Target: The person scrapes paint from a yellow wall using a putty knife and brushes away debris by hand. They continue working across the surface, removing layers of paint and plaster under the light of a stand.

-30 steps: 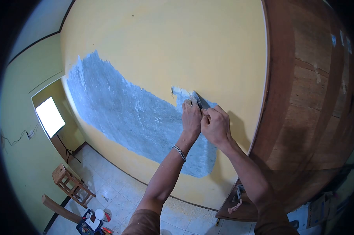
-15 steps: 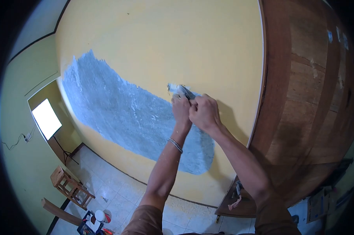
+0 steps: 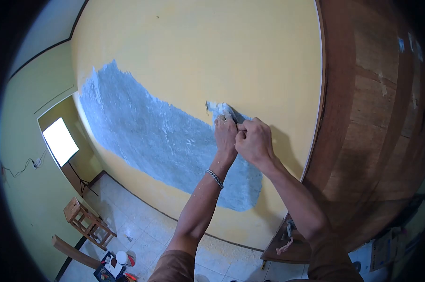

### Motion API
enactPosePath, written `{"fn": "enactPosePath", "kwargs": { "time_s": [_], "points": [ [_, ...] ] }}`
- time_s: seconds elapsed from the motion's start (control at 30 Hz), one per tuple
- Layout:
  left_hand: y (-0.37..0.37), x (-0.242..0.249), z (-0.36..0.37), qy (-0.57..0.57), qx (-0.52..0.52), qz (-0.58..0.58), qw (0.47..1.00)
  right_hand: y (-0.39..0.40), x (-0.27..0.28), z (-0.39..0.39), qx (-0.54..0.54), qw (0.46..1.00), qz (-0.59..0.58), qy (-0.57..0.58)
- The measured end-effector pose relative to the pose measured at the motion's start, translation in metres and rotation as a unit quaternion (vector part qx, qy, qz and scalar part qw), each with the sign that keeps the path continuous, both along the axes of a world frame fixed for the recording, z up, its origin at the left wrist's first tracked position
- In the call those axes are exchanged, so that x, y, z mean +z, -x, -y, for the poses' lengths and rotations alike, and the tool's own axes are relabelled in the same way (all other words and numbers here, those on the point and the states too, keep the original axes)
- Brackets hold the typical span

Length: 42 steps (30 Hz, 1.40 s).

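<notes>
Both my hands are together on a scraper, its flat blade against the yellow wall. My right hand is closed around the handle, most of which is hidden. My left hand, wearing a bracelet at the wrist, has its fingers bent and pressed on the blade's left side. Just above the fingers a short strip of coating is scraped to pale grey. A large bare grey patch with ragged edges spreads left and below my hands.
A wooden panel borders the wall on the right. At lower left stand a wooden stool, a lit lamp panel on a stand, and a tray beside a white tub. Flakes litter the tiled floor.
My hands and the scraper have moved slightly right and down along the wall. The whole view has also shifted a little.
</notes>
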<state>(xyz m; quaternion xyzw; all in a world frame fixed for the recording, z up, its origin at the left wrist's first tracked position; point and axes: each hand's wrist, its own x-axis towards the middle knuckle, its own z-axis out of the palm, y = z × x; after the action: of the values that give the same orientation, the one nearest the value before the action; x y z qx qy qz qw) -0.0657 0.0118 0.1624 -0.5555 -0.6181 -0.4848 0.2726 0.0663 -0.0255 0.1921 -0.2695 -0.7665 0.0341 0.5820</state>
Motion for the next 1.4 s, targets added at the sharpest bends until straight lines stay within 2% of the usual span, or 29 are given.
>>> {"fn": "enactPosePath", "kwargs": {
  "time_s": [0.03,0.1,0.17,0.2,0.23,0.3,0.33,0.37,0.43,0.47,0.5,0.57,0.63,0.73,0.77,0.83,0.9,0.93,1.0,1.07,1.1,1.17,1.23,1.27,1.3,1.37,1.4],
  "points": [
    [0.0,0.004,-0.004,-0.029,0.024,0.008,0.999,0.008,0.008,-0.006,0.0,1.0,-0.001,-0.006],
    [0.016,0.014,-0.004,-0.012,0.019,0.004,1.0,0.029,0.02,-0.013,0.011,1.0,0.006,-0.014],
    [0.025,0.019,0.002,0.059,0.01,-0.014,0.998,0.032,0.02,-0.01,0.015,1.0,0.013,-0.008],
    [0.02,0.016,0.011,0.023,-0.03,-0.012,0.999,0.03,0.015,-0.004,0.006,1.0,0.014,0.007],
    [0.024,0.006,0.002,0.02,-0.022,-0.013,0.999,0.03,0.013,0.001,-0.002,1.0,0.013,0.019],
    [0.038,-0.012,-0.023,-0.115,-0.108,0.111,0.981,0.038,0.015,0.001,0.013,1.0,0.006,0.013],
    [0.045,0.004,-0.013,-0.01,0.059,-0.001,0.998,0.054,0.02,-0.012,0.017,1.0,0.012,0.005],
    [0.054,0.01,-0.004,0.0,0.055,-0.004,0.998,0.064,0.018,-0.02,0.017,1.0,0.018,0.008],
    [0.077,0.036,0.004,0.207,0.063,-0.066,0.974,0.077,0.026,-0.029,0.045,0.998,0.029,0.02],
    [0.084,0.03,0.007,0.147,0.051,-0.109,0.982,0.08,0.024,-0.023,0.051,0.998,0.021,0.025],
    [0.086,0.021,0.01,0.144,0.058,-0.112,0.982,0.083,0.019,-0.016,0.057,0.998,0.012,0.032],
    [0.078,-0.001,0.012,0.083,-0.021,0.001,0.996,0.071,-0.005,-0.01,0.066,0.997,0.01,0.041],
    [0.061,-0.021,0.027,0.126,-0.08,-0.017,0.989,0.054,-0.034,-0.008,0.08,0.996,-0.015,0.041],
    [0.015,-0.037,0.041,0.146,-0.06,-0.035,0.987,0.015,-0.056,-0.001,0.068,0.997,-0.031,0.005],
    [-0.003,-0.034,0.045,0.165,-0.058,-0.026,0.984,0.0,-0.055,0.002,0.068,0.997,-0.029,0.005],
    [-0.022,-0.034,0.03,0.079,-0.064,-0.085,0.991,-0.028,-0.044,0.009,0.057,0.996,-0.067,-0.021],
    [-0.033,-0.025,0.015,-0.003,-0.029,-0.163,0.986,-0.043,-0.022,0.007,0.051,0.998,-0.039,-0.022],
    [-0.026,-0.021,0.011,-0.003,-0.029,-0.161,0.986,-0.043,-0.012,0.002,0.045,0.999,-0.015,-0.021],
    [-0.003,-0.004,0.002,0.058,0.013,-0.156,0.986,-0.008,0.003,-0.012,0.039,0.998,-0.017,-0.055],
    [0.032,0.032,0.01,0.115,0.029,-0.101,0.988,0.042,0.031,-0.029,0.018,0.999,0.048,-0.004],
    [0.048,0.039,0.009,0.077,0.035,-0.056,0.995,0.062,0.044,-0.039,0.057,0.996,0.065,0.014],
    [0.079,0.042,0.017,0.088,0.044,-0.085,0.992,0.092,0.039,-0.043,0.099,0.991,0.08,0.034],
    [0.095,0.026,0.03,0.14,0.051,-0.102,0.984,0.107,0.008,-0.03,0.1,0.994,0.034,0.017],
    [0.097,0.005,0.033,0.143,0.004,-0.049,0.989,0.104,-0.012,-0.021,0.104,0.993,0.028,0.044],
    [0.099,-0.028,0.038,0.145,-0.043,0.006,0.989,0.097,-0.038,-0.007,0.109,0.991,0.023,0.07],
    [0.076,-0.11,0.064,0.083,-0.07,0.092,0.99,0.066,-0.109,0.011,0.148,0.984,0.021,0.101],
    [0.062,-0.118,0.073,0.105,-0.067,0.076,0.989,0.053,-0.121,0.014,0.154,0.983,0.026,0.098]
  ]
}}
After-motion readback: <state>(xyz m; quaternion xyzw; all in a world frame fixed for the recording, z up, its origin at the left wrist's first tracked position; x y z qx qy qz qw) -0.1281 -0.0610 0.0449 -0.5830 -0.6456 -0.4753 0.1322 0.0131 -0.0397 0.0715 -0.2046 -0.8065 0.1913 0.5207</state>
